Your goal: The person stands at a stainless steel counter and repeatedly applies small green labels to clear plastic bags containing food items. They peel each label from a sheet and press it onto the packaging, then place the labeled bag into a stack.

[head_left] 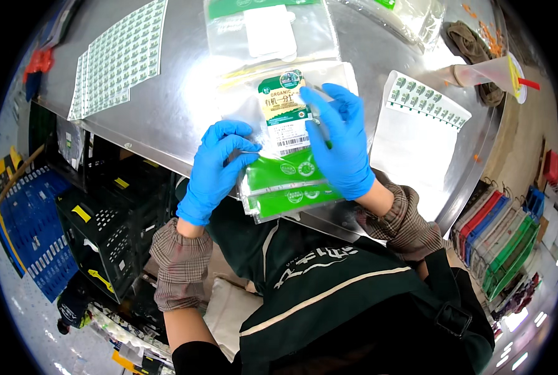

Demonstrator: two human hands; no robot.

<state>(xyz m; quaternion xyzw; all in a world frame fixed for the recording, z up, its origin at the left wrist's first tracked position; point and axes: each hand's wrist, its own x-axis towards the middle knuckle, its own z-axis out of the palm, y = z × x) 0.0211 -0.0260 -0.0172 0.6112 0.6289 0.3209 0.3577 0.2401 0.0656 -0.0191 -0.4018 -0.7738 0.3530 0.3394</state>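
A stack of clear plastic bags with green bands [280,165] lies at the table's near edge, with a green, cream and white label [279,106] on the top bag. My left hand [219,165], in a blue glove, has its fingers curled on the top bag's left edge, gripping it. My right hand [335,140], also gloved, is over the label's right side, fingers bent and apart, fingertips at the label. Further back lie more bags [229,44] with a blank white label [269,31].
Label sheets [123,56] lie left, a backing sheet with small labels [410,162] right. A plastic cup [485,74], brown cloth [463,37] and bags [410,19] sit on the metal table [185,94]. Crates [104,219] stand lower left, coloured baskets [494,240] right, a person [73,309] behind.
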